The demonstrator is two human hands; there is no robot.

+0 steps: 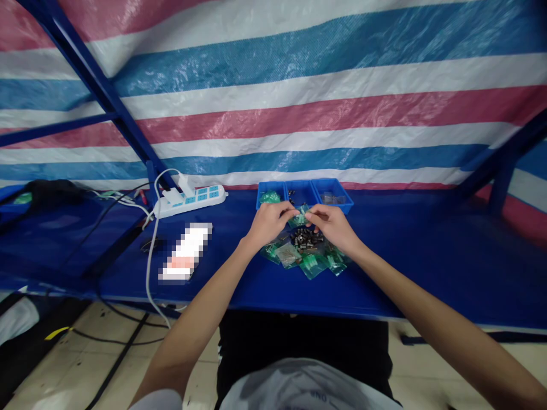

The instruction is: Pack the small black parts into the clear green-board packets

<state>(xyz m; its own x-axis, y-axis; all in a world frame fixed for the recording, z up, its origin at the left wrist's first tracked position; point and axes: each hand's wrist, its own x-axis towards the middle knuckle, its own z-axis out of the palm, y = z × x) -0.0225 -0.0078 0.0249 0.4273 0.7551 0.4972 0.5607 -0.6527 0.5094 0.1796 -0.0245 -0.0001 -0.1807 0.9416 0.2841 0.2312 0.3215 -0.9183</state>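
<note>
My left hand (268, 221) and my right hand (331, 224) meet over the blue table (427, 262), both pinching one small green plastic bag (302, 217) between their fingertips. Just below the hands lies a heap of small dark metal parts (305, 240). Around that heap lie several more green bags (311, 264), some flat on the table. Behind the hands stands a row of three small blue bins (304, 193); the left one holds green bags, the others hold small dark parts.
A white power strip (194, 199) with plugs and white cables lies at the back left. A blurred flat white object (187, 252) lies left of my hands. Black cloth (51, 192) sits at far left. Blue frame bars stand in front of a striped tarp.
</note>
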